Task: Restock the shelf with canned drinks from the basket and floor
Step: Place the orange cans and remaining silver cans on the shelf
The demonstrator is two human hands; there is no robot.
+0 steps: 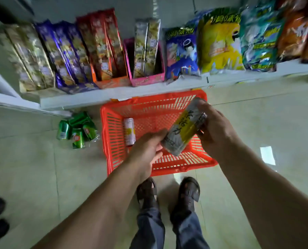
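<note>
A cluster of green cans point(77, 130) lies tumbled on the tiled floor point(23, 168) at left, just beside an orange basket point(105, 141) set against the foot of a snack shelf point(102, 97). Inside the basket, one pale can point(129, 131) lies on its side near the left wall. Above the basket, a person's left hand point(146, 151) curls its fingers around the lower end of a yellow-and-silver can point(183, 127), while the right hand point(215, 130) grips the upper end, the can tilted between the two hands. The step appears to be the lift from basket toward shelf, with the can clear of the basket but not yet placed. The next move likely calls for righting the can and finding a free spot; the shelf tier in view is packed with boxed biscuits point(99, 51) and bagged chips point(219, 40) at right, so a drinks tier may lie elsewhere.
</note>
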